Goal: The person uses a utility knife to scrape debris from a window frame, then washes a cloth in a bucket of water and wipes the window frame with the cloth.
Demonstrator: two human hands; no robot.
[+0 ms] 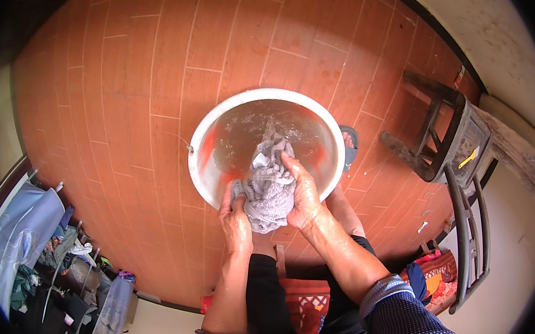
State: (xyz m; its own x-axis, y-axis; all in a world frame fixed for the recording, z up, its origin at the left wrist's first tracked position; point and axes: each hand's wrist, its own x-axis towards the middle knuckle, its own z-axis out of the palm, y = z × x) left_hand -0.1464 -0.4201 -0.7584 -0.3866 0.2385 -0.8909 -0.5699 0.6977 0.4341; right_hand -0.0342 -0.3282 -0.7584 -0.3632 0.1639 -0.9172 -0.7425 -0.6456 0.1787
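Observation:
A wet, greyish-purple cloth is bunched up between my two hands over the near side of a white basin. Murky water with some bubbles fills the basin, and the cloth's far end hangs down to it. My left hand grips the cloth's left edge, fingers curled at its side. On the other side my right hand is closed on the cloth, thumb lying along its top. A small white patch, perhaps a label, shows on the cloth. Both hands and forearms look wet.
A dark wooden chair with a yellow object on it stands at the right. My sandalled foot is just right of the basin. Piled clothes and blue fabric lie at lower left. Reddish tiles cover the floor.

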